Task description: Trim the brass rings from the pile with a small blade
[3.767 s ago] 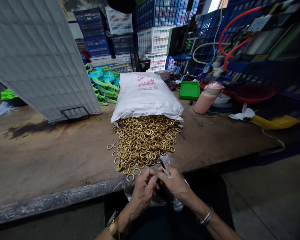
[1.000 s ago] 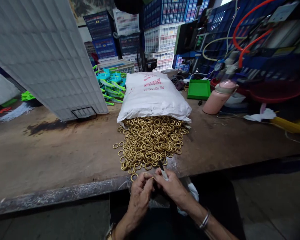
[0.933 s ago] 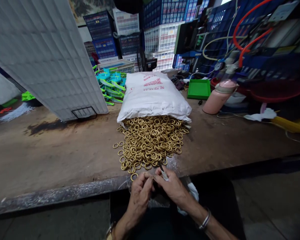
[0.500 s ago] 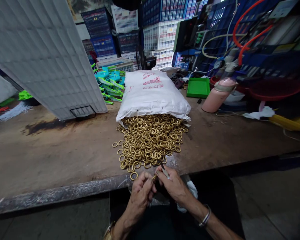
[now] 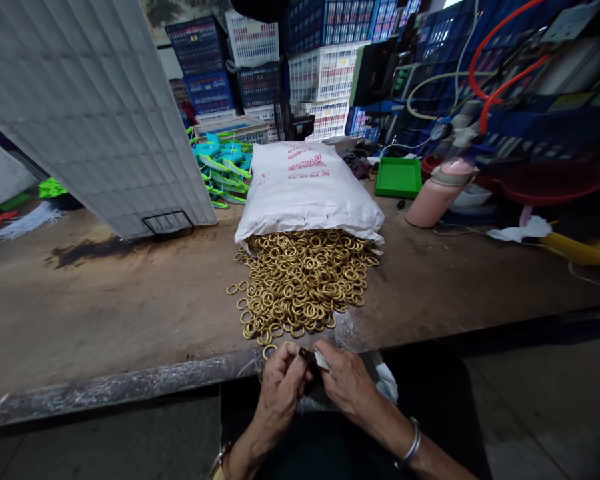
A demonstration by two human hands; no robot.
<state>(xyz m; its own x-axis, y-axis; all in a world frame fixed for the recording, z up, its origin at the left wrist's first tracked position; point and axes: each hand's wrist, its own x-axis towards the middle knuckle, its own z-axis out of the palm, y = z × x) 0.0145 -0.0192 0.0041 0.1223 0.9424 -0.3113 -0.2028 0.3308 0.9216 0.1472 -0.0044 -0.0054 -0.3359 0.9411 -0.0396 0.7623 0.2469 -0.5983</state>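
My left hand [image 5: 283,380] is closed just off the table's front edge, thumb and fingers pinched on a gold ring that is mostly hidden now. Beside it, my right hand [image 5: 347,380] grips a small knife [image 5: 322,361] with a pale handle. The knife's dark blade points left and meets the left fingertips. Just beyond both hands lies a heap of gold rings [image 5: 305,287], spilling from the mouth of a white sack [image 5: 310,193] with red print. One loose gold ring [image 5: 269,351] rests close to my left fingers.
A tall pale ribbed panel [image 5: 105,120] stands at left on the brown table [image 5: 130,307]. Green and turquoise plastic pieces [image 5: 225,167] lie beside the sack. To the right are a green tray [image 5: 399,177] and a pink bottle [image 5: 437,197]. Stacked crates [image 5: 320,73] fill the back.
The knife has swung from pointing up and away to pointing left, its blade now at the left fingertips. The ring seen there before is now mostly covered. My left hand barely moved.
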